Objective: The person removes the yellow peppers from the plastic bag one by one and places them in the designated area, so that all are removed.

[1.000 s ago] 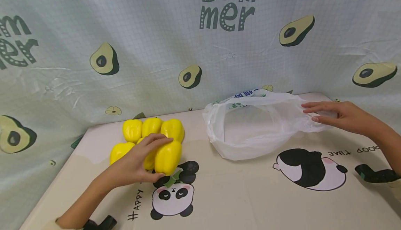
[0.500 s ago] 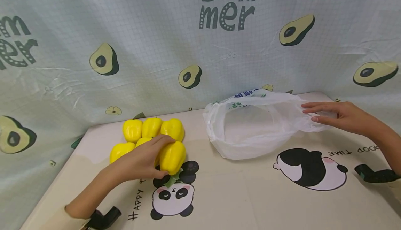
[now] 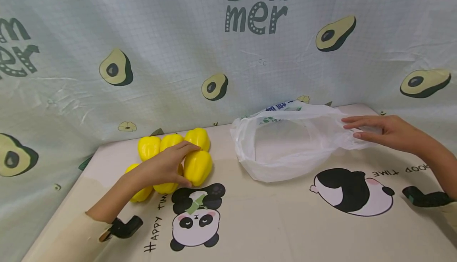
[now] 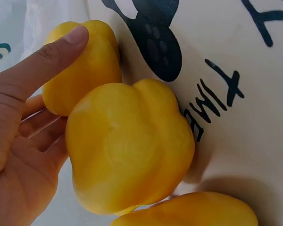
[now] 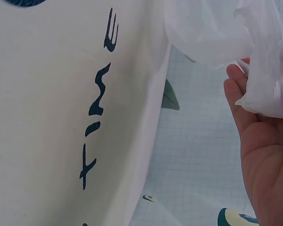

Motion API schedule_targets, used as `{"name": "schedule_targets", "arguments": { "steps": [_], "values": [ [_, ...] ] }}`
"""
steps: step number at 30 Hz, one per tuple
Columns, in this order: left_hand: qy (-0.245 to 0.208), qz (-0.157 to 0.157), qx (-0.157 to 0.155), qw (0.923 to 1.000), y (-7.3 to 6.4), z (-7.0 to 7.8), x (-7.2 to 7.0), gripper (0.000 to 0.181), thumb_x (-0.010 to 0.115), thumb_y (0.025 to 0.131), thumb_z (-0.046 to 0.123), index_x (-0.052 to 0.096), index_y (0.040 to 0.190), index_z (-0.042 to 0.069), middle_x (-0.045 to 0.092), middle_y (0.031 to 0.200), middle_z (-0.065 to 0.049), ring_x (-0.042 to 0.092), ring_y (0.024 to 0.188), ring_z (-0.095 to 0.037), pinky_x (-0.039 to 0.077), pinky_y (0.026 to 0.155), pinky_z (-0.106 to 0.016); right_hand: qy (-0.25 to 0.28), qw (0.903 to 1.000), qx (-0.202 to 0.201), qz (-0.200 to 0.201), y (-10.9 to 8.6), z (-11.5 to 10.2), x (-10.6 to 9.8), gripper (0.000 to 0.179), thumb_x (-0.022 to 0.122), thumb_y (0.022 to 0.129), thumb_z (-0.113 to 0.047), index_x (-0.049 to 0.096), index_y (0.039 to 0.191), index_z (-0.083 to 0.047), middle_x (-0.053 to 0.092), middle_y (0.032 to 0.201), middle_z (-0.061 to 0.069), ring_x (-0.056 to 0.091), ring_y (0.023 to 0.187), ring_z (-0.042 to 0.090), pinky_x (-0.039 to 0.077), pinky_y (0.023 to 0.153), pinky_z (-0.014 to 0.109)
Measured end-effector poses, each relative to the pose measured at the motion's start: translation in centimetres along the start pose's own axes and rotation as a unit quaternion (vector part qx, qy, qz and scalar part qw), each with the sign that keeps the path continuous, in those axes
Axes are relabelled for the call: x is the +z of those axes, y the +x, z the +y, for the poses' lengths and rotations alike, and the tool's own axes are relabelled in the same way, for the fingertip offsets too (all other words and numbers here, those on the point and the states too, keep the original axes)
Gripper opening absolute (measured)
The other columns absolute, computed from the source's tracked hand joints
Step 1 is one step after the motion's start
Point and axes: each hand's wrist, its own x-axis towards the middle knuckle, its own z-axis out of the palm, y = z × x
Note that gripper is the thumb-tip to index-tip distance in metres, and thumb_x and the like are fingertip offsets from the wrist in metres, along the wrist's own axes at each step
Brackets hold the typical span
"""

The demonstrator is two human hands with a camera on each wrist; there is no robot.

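Note:
My left hand (image 3: 162,166) grips a yellow bell pepper (image 3: 198,168) at the right front of a cluster, with its thumb along one side in the left wrist view. Close behind that pepper sits another yellow pepper (image 3: 197,138). A larger-looking pepper (image 4: 129,146) fills the middle of the left wrist view, nearer the palm. Parts of the cluster are hidden by my left hand. On the right, my right hand (image 3: 390,133) holds its fingers fairly straight against the gathered end of a white plastic bag (image 3: 282,170), whose mouth gapes toward the left.
More yellow peppers (image 3: 148,147) lie to the left on the light tablecloth (image 3: 264,230), which has printed pandas. A patterned sheet (image 3: 171,47) hangs right behind the table. Black wrist mounts sit on both forearms.
My left hand has shifted the gripped pepper rightward, then back toward the sheet. The pepper behind it has moved back slightly, and the cluster has shifted. The right hand and bag stay put.

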Motion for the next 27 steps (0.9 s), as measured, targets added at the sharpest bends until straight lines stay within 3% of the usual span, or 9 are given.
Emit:
{"name": "schedule_targets", "arguments": {
  "steps": [9, 17, 27],
  "values": [
    [0.008, -0.012, -0.005, 0.9999, -0.2, -0.6, -0.2, 0.094, 0.095, 0.069, 0.034, 0.049, 0.145, 0.004, 0.053, 0.145, -0.015, 0.049, 0.133, -0.039, 0.041, 0.111, -0.059, -0.005, 1.0, -0.005, 0.003, 0.2, -0.1, 0.1, 0.033, 0.078, 0.09, -0.015, 0.075, 0.122, -0.025, 0.055, 0.133, -0.034, 0.038, 0.116, -0.028, 0.035, 0.081, 0.001],
    [0.008, -0.007, 0.0, 0.9999, -0.6, -1.1, 0.2, 0.096, 0.095, 0.068, 0.041, 0.05, 0.144, 0.003, 0.06, 0.137, -0.012, 0.058, 0.117, -0.028, 0.048, 0.106, -0.053, 0.009, 1.0, -0.001, -0.003, 0.1, 0.0, 0.3, 0.034, 0.077, 0.091, -0.015, 0.075, 0.122, -0.025, 0.056, 0.134, -0.032, 0.04, 0.117, -0.026, 0.036, 0.081, 0.001],
    [-0.001, 0.016, 0.037, 0.9992, -0.9, -1.8, 0.5, 0.092, 0.095, 0.068, 0.037, 0.053, 0.147, 0.017, 0.06, 0.14, -0.011, 0.057, 0.125, -0.032, 0.047, 0.106, -0.056, 0.008, 1.0, -0.001, 0.0, 0.1, 0.4, 0.5, 0.033, 0.076, 0.091, -0.014, 0.074, 0.123, -0.022, 0.054, 0.134, -0.033, 0.039, 0.118, -0.026, 0.036, 0.079, 0.003]
  ]
}}
